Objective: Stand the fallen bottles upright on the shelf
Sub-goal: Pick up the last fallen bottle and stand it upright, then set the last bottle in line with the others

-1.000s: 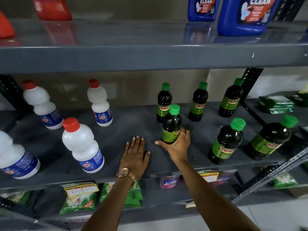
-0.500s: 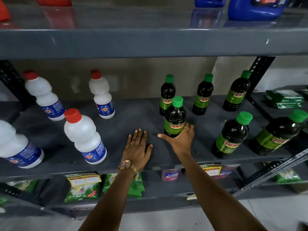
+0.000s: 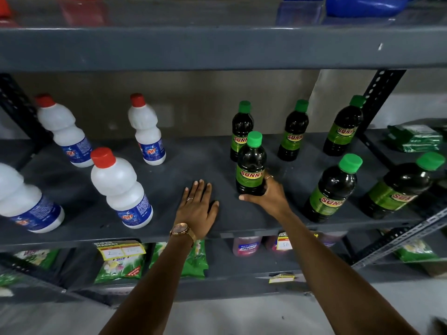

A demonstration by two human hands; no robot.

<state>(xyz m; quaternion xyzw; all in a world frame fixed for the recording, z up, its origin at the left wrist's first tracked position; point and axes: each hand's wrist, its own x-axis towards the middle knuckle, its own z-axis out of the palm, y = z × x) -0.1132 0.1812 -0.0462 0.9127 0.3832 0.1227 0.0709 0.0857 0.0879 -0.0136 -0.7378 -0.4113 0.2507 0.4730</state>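
A dark bottle with a green cap and a green SUNNY label stands upright on the grey shelf, near its front middle. My right hand wraps the bottle's base from the right. My left hand lies flat and open on the shelf just left of it, palm down, a watch on the wrist. Several more green-capped dark bottles stand upright to the right and behind. Several white bottles with red caps stand upright on the shelf's left half.
The shelf above hangs low over the bottle tops, with red and blue containers on it. A perforated upright post stands at the right. Green packets lie on the neighbouring shelf, and more packets with price tags sit below.
The view has shifted slightly downward. My right hand stays on the base of the front green-capped bottle, and my left hand stays flat on the shelf.
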